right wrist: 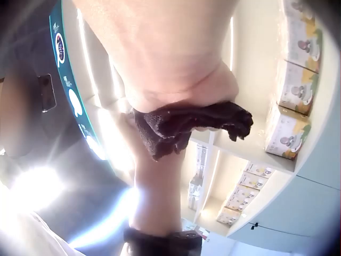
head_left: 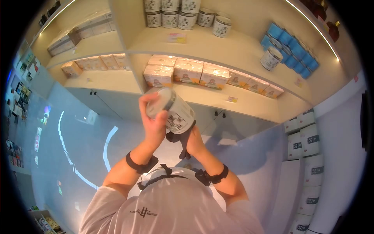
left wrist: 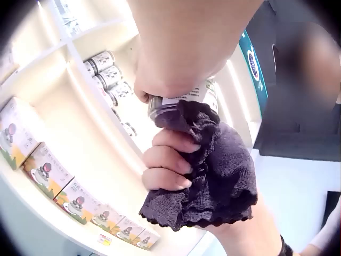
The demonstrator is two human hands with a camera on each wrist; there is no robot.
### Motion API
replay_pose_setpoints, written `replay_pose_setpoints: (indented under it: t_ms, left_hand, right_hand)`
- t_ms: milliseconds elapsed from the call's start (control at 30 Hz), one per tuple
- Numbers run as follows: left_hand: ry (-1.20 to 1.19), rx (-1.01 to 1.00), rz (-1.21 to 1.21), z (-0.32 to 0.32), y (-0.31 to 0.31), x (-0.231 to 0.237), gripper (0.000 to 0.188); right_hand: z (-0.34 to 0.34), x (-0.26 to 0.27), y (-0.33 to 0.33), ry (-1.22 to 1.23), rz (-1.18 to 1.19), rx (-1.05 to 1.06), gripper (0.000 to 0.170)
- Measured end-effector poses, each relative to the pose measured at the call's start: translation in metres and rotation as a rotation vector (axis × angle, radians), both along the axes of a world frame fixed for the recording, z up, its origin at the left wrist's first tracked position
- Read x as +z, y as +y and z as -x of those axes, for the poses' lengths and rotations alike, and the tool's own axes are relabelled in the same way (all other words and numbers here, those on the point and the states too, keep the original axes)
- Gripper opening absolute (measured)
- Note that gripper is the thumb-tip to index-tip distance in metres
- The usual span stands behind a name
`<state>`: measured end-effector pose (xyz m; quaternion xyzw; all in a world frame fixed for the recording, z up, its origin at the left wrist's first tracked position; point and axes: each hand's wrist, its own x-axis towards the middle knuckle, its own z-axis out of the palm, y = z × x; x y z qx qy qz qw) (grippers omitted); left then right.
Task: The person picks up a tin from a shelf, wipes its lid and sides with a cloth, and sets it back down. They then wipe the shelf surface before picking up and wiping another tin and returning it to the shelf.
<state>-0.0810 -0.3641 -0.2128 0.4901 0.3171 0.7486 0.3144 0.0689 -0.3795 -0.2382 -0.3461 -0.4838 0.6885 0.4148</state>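
A white can [head_left: 180,117] with black lettering is tilted between both hands in front of the shelves. My left hand [head_left: 155,123] grips it around its lid end, thumb on one side and fingers on the other. At the lower end, my right hand [head_left: 194,143] holds a dark cloth [left wrist: 226,170] against the can. In the left wrist view, the right hand's fingers [left wrist: 168,160] curl over the bunched cloth. The right wrist view shows the cloth hanging below the right hand, which hides the can there.
Shelves ahead carry similar cans [head_left: 187,20], blue cans [head_left: 298,52] and boxes [head_left: 214,75]. Cabinet doors [head_left: 97,102] lie below them. White cartons [head_left: 311,171] are stacked along the right. Another person's dark clothing [left wrist: 301,106] shows in the left wrist view.
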Motion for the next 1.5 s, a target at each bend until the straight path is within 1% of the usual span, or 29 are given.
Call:
replay_pose_setpoints:
  t_ms: [33,67,100,133,167,200,233,300,367,433,500,567,600,667,700,733,767,900,967,1033,1100,1167,1200,1233,1300,1333,1400,1433,1500]
  left_hand:
    - [-0.007,0.008,-0.004,0.008,-0.003,-0.002,0.063]
    - [-0.207,-0.031,0.101,0.016,-0.006,-0.002,0.061]
    - [-0.407,-0.071,0.211,0.024,-0.01,0.002,0.061]
    - [-0.545,-0.148,0.321,0.035,-0.012,0.008,0.056]
    - [-0.663,-0.248,0.374,0.039,-0.021,0.013,0.055]
    - [-0.728,-0.273,0.403,0.048,-0.026,0.016,0.055]
    - [-0.795,-0.3,0.43,0.057,-0.03,0.016,0.056]
    - [-0.817,-0.268,0.414,0.076,-0.035,0.018,0.055]
    - [-0.845,-0.237,0.409,0.094,-0.043,0.014,0.055]
    - [-0.881,-0.195,0.408,0.112,-0.046,0.01,0.054]
    - [-0.933,-0.19,0.436,0.129,-0.046,0.007,0.053]
    - [-1.0,-0.341,0.415,0.147,-0.047,-0.004,0.053]
    - [-1.035,-0.368,0.429,0.151,-0.048,-0.006,0.052]
    - [-1.021,-0.403,0.458,0.156,-0.049,-0.015,0.053]
    - [-1.001,-0.431,0.476,0.158,-0.051,-0.016,0.053]
    - [-1.032,-0.416,0.549,0.156,-0.055,-0.009,0.053]
    - [-1.032,-0.427,0.557,0.158,-0.056,-0.01,0.053]
    - [-1.084,-0.393,0.554,0.168,-0.055,-0.016,0.053]
    - [-1.125,-0.356,0.531,0.176,-0.049,-0.017,0.052]
    - [-1.089,-0.353,0.532,0.179,-0.048,-0.016,0.052]
    - [-1.051,-0.384,0.541,0.177,-0.05,-0.02,0.053]
    - [-1.025,-0.406,0.545,0.175,-0.048,-0.02,0.053]
    - [-1.032,-0.366,0.554,0.175,-0.047,-0.019,0.054]
    - [-1.037,-0.326,0.564,0.174,-0.046,-0.018,0.054]
    - [-1.052,-0.318,0.561,0.176,-0.042,-0.017,0.054]
    - [-1.038,-0.347,0.538,0.178,-0.041,-0.019,0.054]
    - [-0.973,-0.437,0.469,0.18,-0.043,-0.025,0.052]
    - [-0.969,-0.44,0.48,0.178,-0.042,-0.027,0.052]
    - [-0.922,-0.377,0.498,0.174,-0.039,-0.026,0.053]
  right_hand:
    - [0.009,0.003,0.0,-0.021,-0.105,0.039,0.029]
    - [0.022,0.006,-0.006,-0.058,-0.187,-0.063,0.022]
    - [0.036,0.009,-0.007,-0.062,-0.187,-0.054,0.022]
    - [0.05,0.01,-0.007,-0.232,-0.491,-0.22,0.019]
    - [0.062,0.012,-0.007,-0.403,-0.796,-0.386,0.017]
    - [0.074,0.016,-0.006,-0.503,-0.924,-0.481,0.015]
    - [0.083,0.022,-0.006,-0.508,-0.924,-0.473,0.015]
    - [0.097,0.033,-0.006,-0.76,-1.053,-0.47,0.022]
    - [0.117,0.027,-0.002,-0.772,-1.066,-0.484,0.024]
    - [0.134,0.025,-0.004,-0.651,-0.959,-0.437,0.023]
    - [0.148,0.014,-0.015,-0.775,-0.972,-0.315,0.018]
    - [0.16,0.005,-0.03,-0.771,-1.071,-0.269,0.02]
    - [0.165,0.009,-0.033,-0.784,-1.063,-0.271,0.02]
    - [0.176,0.027,-0.037,-0.772,-1.272,-0.366,0.023]
    - [0.18,0.033,-0.038,-0.786,-1.259,-0.374,0.023]
    - [0.183,0.039,-0.034,-0.822,-1.293,-0.439,0.024]
    - [0.186,0.041,-0.03,-0.859,-1.329,-0.506,0.026]
    - [0.18,0.021,-0.013,-0.96,-1.172,-0.557,0.026]
    - [0.181,0.014,-0.026,-0.991,-1.131,-0.526,0.023]
    - [0.189,0.016,-0.043,-1.037,-1.236,-0.353,0.021]
    - [0.19,0.025,-0.042,-1.023,-1.251,-0.355,0.021]
    - [0.189,0.038,-0.027,-0.98,-1.257,-0.428,0.021]
    - [0.188,0.041,-0.023,-0.993,-1.198,-0.449,0.02]
    - [0.185,0.04,-0.024,-0.994,-1.2,-0.453,0.02]
    - [0.179,0.032,-0.023,-1.067,-1.147,-0.371,0.02]
    - [0.177,0.028,-0.029,-1.078,-1.124,-0.293,0.02]
    - [0.177,0.028,-0.034,-1.038,-1.167,-0.273,0.02]
    - [0.177,0.031,-0.038,-0.996,-1.202,-0.254,0.02]
    - [0.175,0.036,-0.03,-1.009,-1.176,-0.262,0.02]
